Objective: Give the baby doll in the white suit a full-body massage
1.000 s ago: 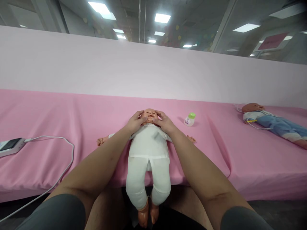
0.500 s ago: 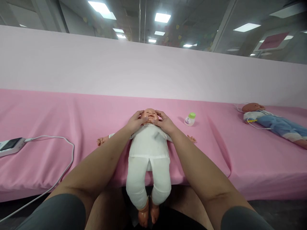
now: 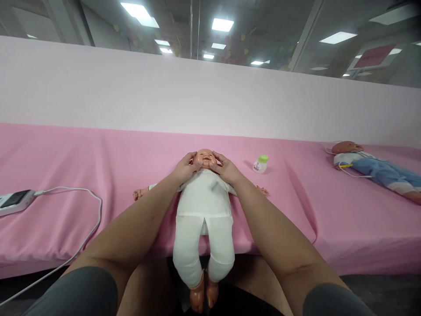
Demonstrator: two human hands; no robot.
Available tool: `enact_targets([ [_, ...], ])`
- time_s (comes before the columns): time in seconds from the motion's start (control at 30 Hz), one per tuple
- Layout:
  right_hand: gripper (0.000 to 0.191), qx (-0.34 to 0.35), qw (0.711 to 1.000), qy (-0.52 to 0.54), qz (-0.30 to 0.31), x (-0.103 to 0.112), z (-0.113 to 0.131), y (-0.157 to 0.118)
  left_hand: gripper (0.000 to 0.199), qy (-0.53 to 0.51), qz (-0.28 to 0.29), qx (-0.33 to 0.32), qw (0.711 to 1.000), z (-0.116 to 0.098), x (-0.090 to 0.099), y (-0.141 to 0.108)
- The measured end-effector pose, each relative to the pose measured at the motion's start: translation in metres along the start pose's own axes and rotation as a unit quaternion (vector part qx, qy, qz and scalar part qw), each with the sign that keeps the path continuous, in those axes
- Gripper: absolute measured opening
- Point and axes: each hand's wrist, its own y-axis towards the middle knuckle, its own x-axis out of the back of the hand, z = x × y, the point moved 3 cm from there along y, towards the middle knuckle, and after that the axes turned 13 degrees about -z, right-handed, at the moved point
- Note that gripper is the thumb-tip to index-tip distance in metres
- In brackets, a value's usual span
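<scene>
A baby doll (image 3: 204, 195) in a white top and white trousers lies on its back in front of me, arms spread and feet hanging over the table's near edge. Around one side of its head curves my left hand (image 3: 187, 168), thumb on the cheek near the chin. My right hand (image 3: 227, 169) cups the opposite side in the same way. Between them the doll's head (image 3: 205, 157) faces up; the fingers behind it are partly hidden.
Pink cloth (image 3: 131, 151) covers the table. To the right stands a small bottle (image 3: 260, 165) with a green cap. Farther right lies a second doll (image 3: 378, 169) in blue, with thin tubing. At left a white device (image 3: 15, 202) trails a cable (image 3: 99, 210).
Both thumbs have slid very slightly outward and down along the doll's cheeks. The hands keep their place at its head, and the doll's body lies as before.
</scene>
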Motion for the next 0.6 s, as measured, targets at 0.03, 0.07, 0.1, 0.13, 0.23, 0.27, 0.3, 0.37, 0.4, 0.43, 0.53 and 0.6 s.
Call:
enact_targets([
  [0.03, 0.088, -0.002, 1.000, 0.000, 0.000, 0.000, 0.002, -0.001, 0.070, -0.016, 0.003, 0.008, 1.000, 0.000, -0.001, 0.000],
  [0.07, 0.087, -0.005, 1.000, 0.000, -0.001, 0.000, 0.003, -0.001, 0.068, -0.031, 0.006, 0.017, 0.999, 0.000, -0.002, 0.000],
  [0.1, 0.085, -0.010, 1.000, 0.001, -0.002, -0.001, 0.005, -0.002, 0.066, -0.045, 0.008, 0.027, 0.999, 0.001, -0.002, 0.000],
  [0.13, 0.084, -0.016, 1.000, 0.005, -0.003, -0.001, 0.006, -0.003, 0.064, -0.057, 0.008, 0.035, 0.998, 0.001, -0.003, 0.000],
  [0.23, 0.079, -0.033, 0.999, 0.032, 0.000, -0.002, 0.007, -0.003, 0.064, -0.053, 0.005, 0.030, 0.998, 0.000, -0.003, 0.000],
  [0.27, 0.077, -0.033, 0.999, 0.038, -0.001, -0.002, 0.007, -0.002, 0.065, -0.035, 0.004, 0.019, 0.999, -0.001, -0.002, -0.001],
  [0.3, 0.077, -0.028, 0.999, 0.038, -0.005, -0.002, 0.006, -0.002, 0.068, -0.012, 0.003, 0.005, 1.000, -0.003, -0.002, -0.001],
  [0.37, 0.078, -0.010, 1.000, 0.022, -0.015, -0.001, 0.002, 0.001, 0.073, 0.041, -0.003, -0.019, 0.999, -0.006, 0.000, -0.003],
  [0.4, 0.080, -0.001, 1.000, 0.010, -0.019, -0.002, 0.000, 0.002, 0.075, 0.064, -0.007, -0.028, 0.998, -0.008, 0.000, -0.004],
  [0.43, 0.082, 0.006, 1.000, 0.000, -0.023, -0.002, -0.002, 0.002, 0.077, 0.081, -0.009, -0.035, 0.996, -0.009, 0.001, -0.004],
  [0.53, 0.090, 0.012, 0.999, -0.013, -0.032, -0.003, -0.006, 0.004, 0.082, 0.104, -0.010, -0.043, 0.994, -0.013, 0.000, -0.006],
  [0.6, 0.092, 0.009, 0.999, -0.007, -0.034, -0.004, -0.007, 0.004, 0.083, 0.102, -0.005, -0.044, 0.994, -0.014, -0.001, -0.006],
])
